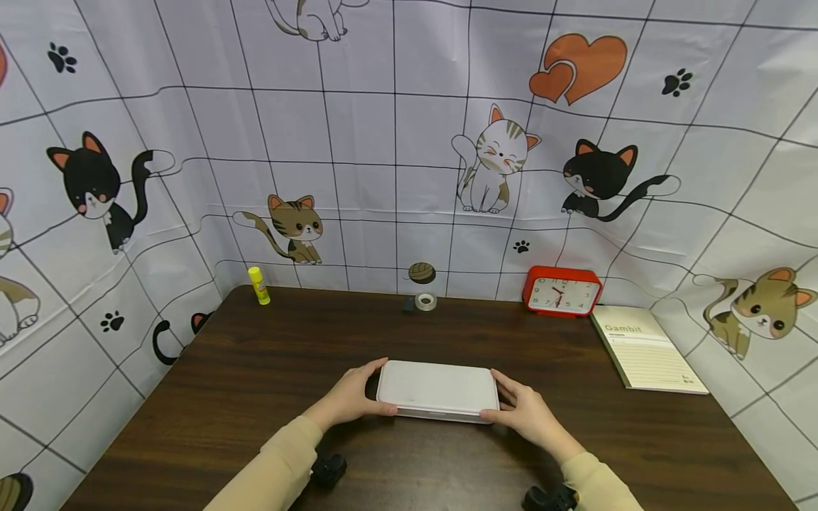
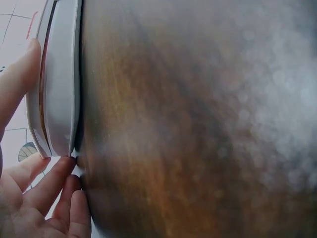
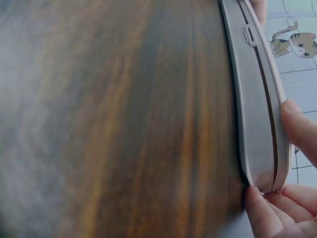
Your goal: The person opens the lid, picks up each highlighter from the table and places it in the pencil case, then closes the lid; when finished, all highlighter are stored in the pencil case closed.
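Observation:
A white rectangular lidded case point(image 1: 437, 386) with rounded corners lies lengthwise across the front half of the table, between both hands. My left hand point(image 1: 354, 396) grips its left end, thumb at the near edge and fingers round the far corner. At the opposite end, my right hand point(image 1: 522, 409) holds it in the same manner. Seen from the right wrist, the case point(image 3: 253, 99) has a narrow dark seam along its side and a small latch point(image 3: 250, 35). In the left wrist view, fingertips point(image 2: 66, 162) press the end of the case point(image 2: 62, 79) close over the tabletop.
Along the back edge of the dark wooden table point(image 1: 332, 333) stand a yellow glue stick point(image 1: 258, 285), a roll of white tape point(image 1: 425, 302) beside a small dark block point(image 1: 407, 304), and a red alarm clock point(image 1: 562, 291). A notebook point(image 1: 648, 349) lies at the right edge. Cat-print curtains surround the table.

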The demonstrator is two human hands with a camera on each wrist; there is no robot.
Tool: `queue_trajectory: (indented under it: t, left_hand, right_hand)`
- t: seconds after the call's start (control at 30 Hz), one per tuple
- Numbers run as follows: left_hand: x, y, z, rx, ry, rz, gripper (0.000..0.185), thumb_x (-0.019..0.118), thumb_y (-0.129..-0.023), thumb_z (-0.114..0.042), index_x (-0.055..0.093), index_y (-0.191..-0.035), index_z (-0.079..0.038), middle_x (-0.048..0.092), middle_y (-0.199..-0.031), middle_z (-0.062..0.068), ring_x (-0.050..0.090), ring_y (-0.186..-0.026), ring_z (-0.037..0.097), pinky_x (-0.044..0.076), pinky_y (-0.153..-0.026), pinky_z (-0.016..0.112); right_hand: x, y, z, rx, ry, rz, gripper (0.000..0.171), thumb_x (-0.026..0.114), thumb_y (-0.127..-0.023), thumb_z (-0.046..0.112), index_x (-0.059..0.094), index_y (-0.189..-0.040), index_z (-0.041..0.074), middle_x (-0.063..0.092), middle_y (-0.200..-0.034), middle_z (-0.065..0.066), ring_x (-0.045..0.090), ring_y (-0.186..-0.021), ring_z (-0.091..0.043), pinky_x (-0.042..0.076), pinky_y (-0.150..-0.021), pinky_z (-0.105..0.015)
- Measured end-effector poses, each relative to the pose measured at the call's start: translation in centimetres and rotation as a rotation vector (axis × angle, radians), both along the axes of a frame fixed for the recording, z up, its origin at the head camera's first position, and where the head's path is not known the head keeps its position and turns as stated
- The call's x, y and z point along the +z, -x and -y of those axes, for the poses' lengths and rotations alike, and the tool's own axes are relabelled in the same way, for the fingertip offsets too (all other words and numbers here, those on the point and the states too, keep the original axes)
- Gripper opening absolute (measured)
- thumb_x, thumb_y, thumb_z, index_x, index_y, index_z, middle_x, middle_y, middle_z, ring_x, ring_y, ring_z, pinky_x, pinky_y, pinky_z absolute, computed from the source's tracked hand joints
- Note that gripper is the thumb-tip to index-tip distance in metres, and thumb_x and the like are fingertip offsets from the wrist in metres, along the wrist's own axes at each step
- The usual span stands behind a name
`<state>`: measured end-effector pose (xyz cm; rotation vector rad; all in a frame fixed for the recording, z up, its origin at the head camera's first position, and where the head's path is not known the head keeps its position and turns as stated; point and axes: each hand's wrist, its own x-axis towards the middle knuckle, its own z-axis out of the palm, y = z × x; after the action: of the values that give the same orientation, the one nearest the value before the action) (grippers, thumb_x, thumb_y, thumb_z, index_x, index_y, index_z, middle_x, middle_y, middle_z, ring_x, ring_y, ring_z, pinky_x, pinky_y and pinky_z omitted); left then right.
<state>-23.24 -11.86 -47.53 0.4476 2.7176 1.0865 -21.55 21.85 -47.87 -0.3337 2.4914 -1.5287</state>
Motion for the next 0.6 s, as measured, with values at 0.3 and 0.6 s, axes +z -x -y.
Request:
queue_trajectory:
  t: [0.3,0.6]
  left_hand:
    - [0.10,-0.02,-0.03,-0.007,0.024,0.002,0.098,0.082,-0.069,-0.045,0.035,-0.146,-0.007,0.041,-0.144,0.018,0.036,-0.133,0.039,0.032,-0.104,0.056]
    - [0.27,-0.04,-0.26,-0.007,0.040,-0.005,0.099,0.083,-0.068,-0.045,0.036,-0.145,-0.004,0.042,-0.144,0.017,0.036,-0.133,0.039,0.033,-0.104,0.055]
  right_hand:
    - [0.01,-0.04,0.20,0.017,-0.035,-0.027,0.091,0.081,-0.075,0.025,0.031,-0.145,-0.006,0.033,-0.144,-0.032,0.042,-0.128,-0.041,0.051,-0.087,-0.031]
    - [0.26,-0.03,0.06,0.037,-0.030,-0.039,0.091,0.081,-0.075,0.020,0.030,-0.144,-0.008,0.032,-0.144,-0.033,0.043,-0.127,-0.041,0.051,-0.086,-0.032]
